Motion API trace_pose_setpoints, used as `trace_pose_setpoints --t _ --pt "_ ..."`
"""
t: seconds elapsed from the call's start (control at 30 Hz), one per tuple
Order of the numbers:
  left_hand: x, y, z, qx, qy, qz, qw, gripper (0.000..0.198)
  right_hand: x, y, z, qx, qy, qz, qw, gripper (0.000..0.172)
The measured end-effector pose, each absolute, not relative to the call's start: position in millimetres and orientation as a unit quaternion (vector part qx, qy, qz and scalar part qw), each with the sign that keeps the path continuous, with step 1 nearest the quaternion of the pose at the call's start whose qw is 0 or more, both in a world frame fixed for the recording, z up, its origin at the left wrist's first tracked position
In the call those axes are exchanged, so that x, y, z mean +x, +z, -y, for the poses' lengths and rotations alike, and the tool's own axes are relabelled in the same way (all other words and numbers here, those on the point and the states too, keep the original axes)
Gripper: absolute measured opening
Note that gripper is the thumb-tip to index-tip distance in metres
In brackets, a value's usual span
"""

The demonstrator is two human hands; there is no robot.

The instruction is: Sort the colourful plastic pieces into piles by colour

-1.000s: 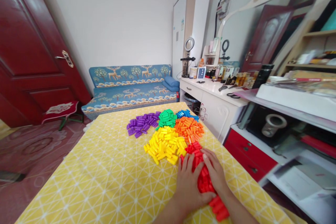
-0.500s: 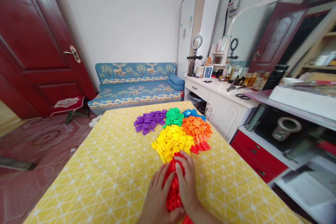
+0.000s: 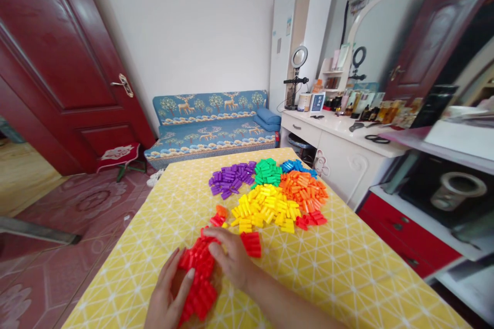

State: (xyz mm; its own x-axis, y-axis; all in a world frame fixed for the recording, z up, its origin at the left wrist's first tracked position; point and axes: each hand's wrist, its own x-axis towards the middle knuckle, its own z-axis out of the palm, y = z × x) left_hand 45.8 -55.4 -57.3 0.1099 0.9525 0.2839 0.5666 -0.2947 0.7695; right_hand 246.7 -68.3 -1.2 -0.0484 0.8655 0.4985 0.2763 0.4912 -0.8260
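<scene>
A heap of small red plastic tube-like pieces [image 3: 199, 266] lies near the front of the table, between my two hands. My left hand [image 3: 166, 288] rests against the heap's left side, its thumb apart from the fingers. From the right, my right hand [image 3: 228, 257] reaches over the heap's upper edge, fingers spread and curved against the pieces. A few red pieces [image 3: 251, 244] lie side by side right of that hand. Just beyond it sit some red pieces [image 3: 217, 220] with an orange one [image 3: 221, 211].
Sorted piles stand farther back: yellow [image 3: 266, 205], purple [image 3: 231, 179], green [image 3: 267, 171], blue [image 3: 296, 167] and orange [image 3: 304, 190]. More red pieces [image 3: 311, 220] lie by the orange pile. Yellow patterned cloth [image 3: 127, 272] covers the table. A white dresser [image 3: 339, 149] stands at right.
Both hands have moved left across the table, and the red heap has shifted left with them and spread out. Some red pieces now lie apart from it. The view has turned slightly left.
</scene>
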Motion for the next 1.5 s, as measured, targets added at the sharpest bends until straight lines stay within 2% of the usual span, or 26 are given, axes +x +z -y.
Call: trace_pose_setpoints --t 0.13,0.2,0.27,0.37,0.47,0.6,0.7,0.83,1.07,1.5 --pt "56.7 -40.7 45.2 0.714 0.381 -0.55 0.206 0.054 377.4 5.5 56.2 -0.532 0.074 0.591 0.602 0.03" --pt "76.9 -25.6 36.1 0.738 0.371 -0.536 0.173 0.056 457.0 0.4 48.9 -0.617 -0.034 0.518 0.591 0.037" --pt "109.0 -7.6 25.2 0.776 0.361 -0.498 0.144 0.055 527.6 -7.4 42.8 -0.695 -0.091 0.448 0.555 0.046" --pt "173.7 17.8 7.5 0.837 0.339 -0.412 0.118 0.055 595.7 -18.3 34.7 -0.748 -0.029 0.433 0.502 0.058" --pt "239.5 31.4 -10.4 0.886 0.286 -0.354 0.087 0.062 618.1 -25.6 25.4 -0.737 0.065 0.469 0.483 0.059" --pt "295.0 24.1 -30.4 0.904 0.157 -0.383 0.109 0.076 611.2 -31.9 16.6 -0.714 0.108 0.51 0.467 0.05" --pt "308.3 8.9 -36.3 0.901 0.11 -0.398 0.135 0.079 595.5 -34.3 20.4 -0.705 0.096 0.534 0.457 0.042" --pt "304.2 -3.2 -31.3 0.897 0.128 -0.402 0.135 0.075 562.8 -32.8 39.0 -0.696 0.034 0.563 0.445 0.039" --pt "272.3 4.3 -10.4 0.9 0.15 -0.379 0.151 0.066 491.2 -31.8 65.9 -0.706 -0.01 0.575 0.413 0.04" --pt "141.3 22.1 12.3 0.877 0.133 -0.46 0.05 0.049 314.7 -14.3 40.5 -0.578 0.164 0.619 0.505 0.039"
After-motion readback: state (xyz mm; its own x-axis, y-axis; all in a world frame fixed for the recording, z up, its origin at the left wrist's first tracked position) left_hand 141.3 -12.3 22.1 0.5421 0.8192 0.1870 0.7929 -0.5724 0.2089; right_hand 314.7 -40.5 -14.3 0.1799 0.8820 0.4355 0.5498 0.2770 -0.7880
